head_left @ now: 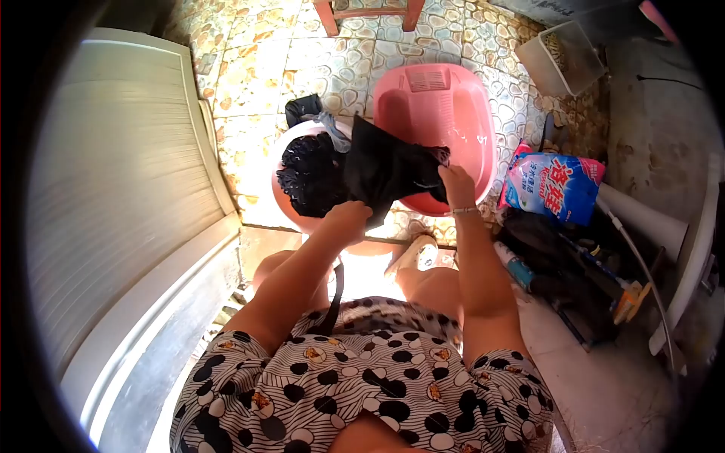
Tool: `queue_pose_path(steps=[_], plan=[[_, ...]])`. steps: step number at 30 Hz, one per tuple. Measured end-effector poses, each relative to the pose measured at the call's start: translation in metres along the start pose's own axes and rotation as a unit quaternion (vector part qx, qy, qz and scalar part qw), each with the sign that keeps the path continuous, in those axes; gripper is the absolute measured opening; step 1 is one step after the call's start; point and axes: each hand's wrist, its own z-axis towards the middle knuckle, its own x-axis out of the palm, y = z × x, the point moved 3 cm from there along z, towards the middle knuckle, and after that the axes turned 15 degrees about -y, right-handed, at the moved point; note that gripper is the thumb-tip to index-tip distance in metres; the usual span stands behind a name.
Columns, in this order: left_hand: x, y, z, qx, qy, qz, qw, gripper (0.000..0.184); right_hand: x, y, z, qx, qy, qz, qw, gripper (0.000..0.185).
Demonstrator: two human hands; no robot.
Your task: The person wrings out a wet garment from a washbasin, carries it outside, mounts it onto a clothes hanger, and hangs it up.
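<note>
A black garment (389,162) is stretched between my two hands, above the gap between two pink tubs. My left hand (347,221) is closed on its lower left edge, near the round pink bucket. At the garment's right end my right hand (457,186) grips the cloth over the larger pink basin (477,136), which has a ridged washboard panel at its far end. Wet-looking dark clothes (308,177) are heaped in the round pink bucket (287,208). A grey cloth and another black cloth (302,109) hang at the bucket's far rim.
On the right a blue and pink detergent bag (555,185) lies beside dark bags and a brush. A clear plastic bin (563,60) stands farther back. Red stool legs (370,13) are at the top, and a white door panel (136,136) borders the left.
</note>
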Motion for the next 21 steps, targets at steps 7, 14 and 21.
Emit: queue_pose_path(steps=[7,14,21], plan=[[-0.086,-0.049,-0.061,-0.043,-0.145,-0.149,0.977,0.039,-0.092,0.147,-0.07,-0.148,-0.04,0.155,0.976,0.018],[-0.177,-0.135,-0.114,-0.017,-0.263,-0.082,0.961,0.055,-0.165,0.258,-0.125,-0.231,0.006,0.115,0.966,0.018],[-0.265,-0.232,-0.161,0.254,-0.292,-0.077,0.919,0.071,-0.252,0.322,-0.149,-0.335,0.025,0.136,0.932,0.016]])
